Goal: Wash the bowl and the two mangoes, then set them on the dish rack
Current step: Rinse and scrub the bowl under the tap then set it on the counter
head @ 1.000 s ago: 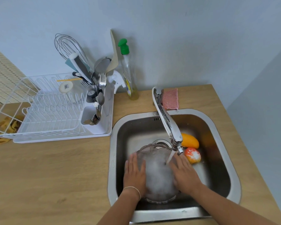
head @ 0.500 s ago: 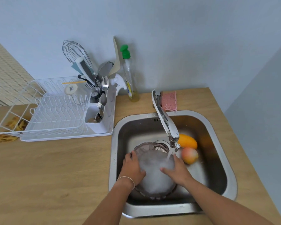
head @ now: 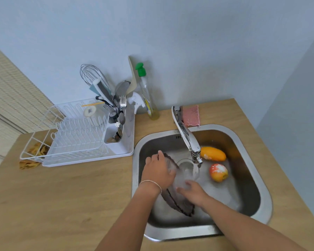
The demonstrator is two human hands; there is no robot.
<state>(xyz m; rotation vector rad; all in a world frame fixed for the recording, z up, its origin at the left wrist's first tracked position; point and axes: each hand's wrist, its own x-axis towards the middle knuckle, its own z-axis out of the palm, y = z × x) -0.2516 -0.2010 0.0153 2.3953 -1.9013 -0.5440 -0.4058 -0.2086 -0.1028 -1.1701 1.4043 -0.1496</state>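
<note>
A clear glass bowl (head: 178, 201) with a scalloped rim stands tilted on its edge in the steel sink (head: 257, 171), its opening toward the right. My left hand (head: 158, 171) grips its outer side from the left. My right hand (head: 192, 192) lies flat inside it, where soapy water shows. Water runs from the tap (head: 188, 138) into the bowl. An orange mango (head: 213, 153) lies at the sink's back right. A red-yellow mango (head: 218, 172) with white foam on it sits just in front of the orange one. The white dish rack (head: 76, 140) stands on the counter to the left.
A cutlery holder (head: 114, 134) packed with utensils and a whisk fills the rack's right end. A green-capped soap bottle (head: 147, 98) and a pink sponge (head: 190, 115) stand behind the sink. A yellow cloth (head: 28, 163) lies under the rack's left end.
The bowl has gone from lying dome-up under both hands to standing tilted on its edge. My left hand shifted to its outer side and my right hand went inside it.
</note>
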